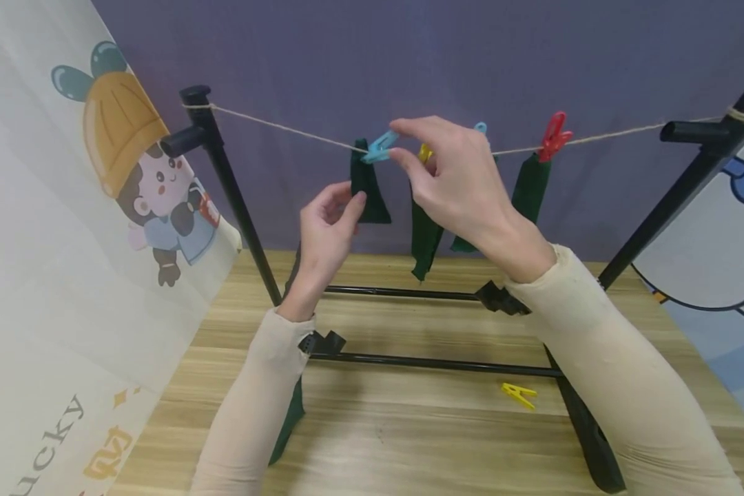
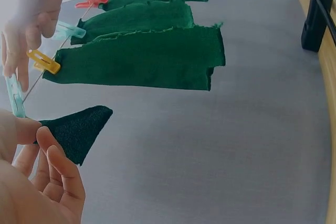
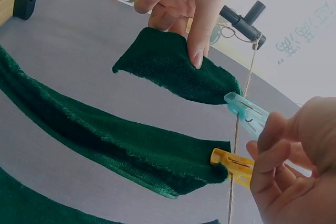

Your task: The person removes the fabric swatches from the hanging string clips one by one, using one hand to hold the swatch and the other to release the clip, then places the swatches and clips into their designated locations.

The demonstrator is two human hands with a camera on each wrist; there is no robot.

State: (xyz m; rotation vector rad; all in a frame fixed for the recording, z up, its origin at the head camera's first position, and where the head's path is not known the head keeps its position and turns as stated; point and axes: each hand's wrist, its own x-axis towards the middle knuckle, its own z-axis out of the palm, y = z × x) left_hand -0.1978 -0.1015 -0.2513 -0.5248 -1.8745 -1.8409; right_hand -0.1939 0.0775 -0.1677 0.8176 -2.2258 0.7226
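Observation:
My left hand [image 1: 325, 234] pinches the side of a small green cloth [image 1: 368, 196], thumb in front and fingers behind, as the right wrist view shows. My right hand [image 1: 455, 176] pinches the handle ends of a light-blue clothespin [image 1: 381, 147] between thumb and index finger. That clothespin's tip meets the cloth's top corner at the string [image 1: 288, 129]; whether it bites both cannot be told. Beside it, a longer green cloth [image 3: 126, 135] hangs from a yellow clothespin [image 3: 231, 166]. Further right, more green cloths hang from another blue clothespin [image 1: 481, 128] and a red clothespin [image 1: 554, 138].
The string runs between two posts of a black frame [image 1: 235, 200]. Its lower bars [image 1: 440, 364] cross above the wooden table [image 1: 409, 441]. A loose yellow clothespin [image 1: 519, 395] lies near the right foot. More green cloth [image 1: 290, 420] shows beside the left forearm.

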